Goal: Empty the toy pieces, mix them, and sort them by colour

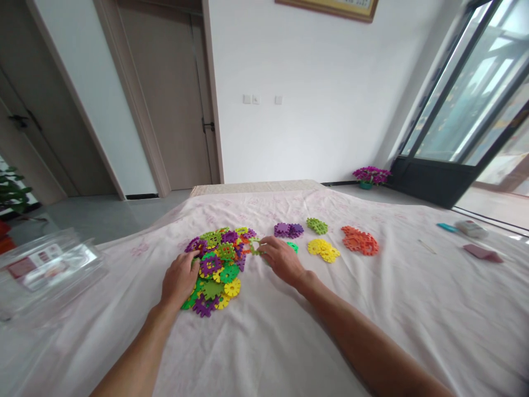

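Note:
A heaped pile of flat plastic building pieces (pixel 212 288), notched round the edges, lies on the cloth in purple, green, yellow and orange. My left hand (pixel 178 280) is at the pile's left edge, fingers bent together against it; what they hold, if anything, is hidden. To the right of the pile, my right hand (pixel 281 258) pinches a light green square building piece (pixel 255 246) between thumb and fingers. Just beyond that hand are purple pieces (pixel 288 229) and a partly covered green piece (pixel 293 247). Farther right lie light green pieces (pixel 317 225), yellow pieces (pixel 323 250) and orange pieces (pixel 360 241).
A pale, wrinkled cloth (pixel 256 342) covers the table. At the left stands a clear plastic box (pixel 53 270) with a label. Along the right side are a blue item (pixel 447 227), a whitish block (pixel 471 229), a pinkish flat item (pixel 482 253) and a thin pale strip (pixel 427 246).

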{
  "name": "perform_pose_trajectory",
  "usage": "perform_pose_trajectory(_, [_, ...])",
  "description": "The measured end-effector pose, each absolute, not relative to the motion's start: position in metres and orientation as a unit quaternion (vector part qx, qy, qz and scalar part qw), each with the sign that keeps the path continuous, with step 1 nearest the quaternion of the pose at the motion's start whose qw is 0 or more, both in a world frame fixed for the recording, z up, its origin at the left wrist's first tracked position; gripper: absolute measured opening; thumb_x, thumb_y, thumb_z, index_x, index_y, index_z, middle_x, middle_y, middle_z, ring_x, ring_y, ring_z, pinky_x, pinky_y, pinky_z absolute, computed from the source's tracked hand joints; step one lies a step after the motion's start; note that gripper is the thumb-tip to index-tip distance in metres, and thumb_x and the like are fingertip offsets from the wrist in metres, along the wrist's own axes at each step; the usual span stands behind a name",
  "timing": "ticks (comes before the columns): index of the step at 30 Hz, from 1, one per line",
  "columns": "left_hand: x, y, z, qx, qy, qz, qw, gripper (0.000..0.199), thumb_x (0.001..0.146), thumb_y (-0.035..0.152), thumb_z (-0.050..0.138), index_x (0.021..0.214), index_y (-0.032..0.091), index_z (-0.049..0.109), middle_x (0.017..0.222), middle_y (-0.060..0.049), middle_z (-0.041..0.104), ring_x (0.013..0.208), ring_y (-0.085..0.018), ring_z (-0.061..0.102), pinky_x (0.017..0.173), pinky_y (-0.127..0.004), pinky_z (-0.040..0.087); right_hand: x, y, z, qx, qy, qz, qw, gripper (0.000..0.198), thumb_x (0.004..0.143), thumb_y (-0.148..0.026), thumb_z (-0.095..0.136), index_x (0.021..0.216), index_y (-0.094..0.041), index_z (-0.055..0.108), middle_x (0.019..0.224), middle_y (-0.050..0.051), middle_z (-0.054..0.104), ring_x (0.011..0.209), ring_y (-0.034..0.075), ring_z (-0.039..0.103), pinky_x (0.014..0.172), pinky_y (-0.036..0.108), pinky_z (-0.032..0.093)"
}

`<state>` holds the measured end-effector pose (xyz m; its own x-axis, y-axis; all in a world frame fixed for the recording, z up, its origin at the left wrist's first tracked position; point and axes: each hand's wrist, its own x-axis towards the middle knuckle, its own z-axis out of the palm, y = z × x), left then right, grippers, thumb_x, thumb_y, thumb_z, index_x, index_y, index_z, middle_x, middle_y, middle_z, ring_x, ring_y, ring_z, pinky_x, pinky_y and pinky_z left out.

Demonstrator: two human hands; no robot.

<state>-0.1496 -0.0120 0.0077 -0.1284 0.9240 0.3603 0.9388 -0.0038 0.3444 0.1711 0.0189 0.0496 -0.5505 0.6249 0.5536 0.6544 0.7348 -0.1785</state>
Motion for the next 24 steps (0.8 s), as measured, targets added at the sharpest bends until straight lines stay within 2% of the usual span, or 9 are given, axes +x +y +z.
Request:
perform_pose_trajectory(5, [-0.150,-0.011,0.007,-0.660,-0.706,-0.257,0.011,0.042,0.096,0.035,0.032,0.126,0.019,0.058,0.123,-0.011,0.062,0.115,-0.024,0.058,0.101,-0.037,0.044,0.234,0.055,0.057,-0.516,-0.789,-0.028,0.332,0.022,0.095,-0.022,0.051,0.108,-0.021,0.069,0.119,0.008,0.060,0.099,0.017,0.060,0.085,0.028,0.046])
perform_pose_trajectory(12, [-0.152,-0.009,0.003,-0.661,-0.703,-0.262,0.019,0.041,0.095,0.035,0.035,0.125,0.019,0.058,0.120,-0.010,0.064,0.114,-0.023,0.058,0.101,-0.036,0.044,0.323,0.084,0.042,-0.703,-0.647,-0.055,0.290,0.024,0.088,-0.020,0.054,0.101,-0.019,0.073,0.114,0.010,0.062,0.092,0.018,0.062,0.080,0.027,0.044])
perform_pose_trajectory(18, [-0.152,-0.009,0.003,-0.663,-0.698,-0.269,0.021,0.042,0.095,0.035,0.034,0.124,0.019,0.059,0.120,-0.010,0.064,0.113,-0.024,0.059,0.100,-0.037,0.044,0.354,0.092,0.024,-0.748,-0.601,-0.055,0.275,0.026,0.086,-0.024,0.056,0.103,-0.016,0.075,0.111,0.014,0.066,0.097,0.022,0.064,0.082,0.029,0.045])
perform_pose_trajectory(24, [-0.151,-0.010,0.005,-0.661,-0.702,-0.264,0.014,0.041,0.095,0.034,0.034,0.125,0.019,0.058,0.121,-0.010,0.063,0.114,-0.024,0.059,0.101,-0.037,0.043,0.360,0.097,0.017,-0.739,-0.605,-0.049,0.291,0.031,0.088,-0.020,0.050,0.108,-0.017,0.074,0.112,0.012,0.069,0.104,0.023,0.064,0.089,0.029,0.045])
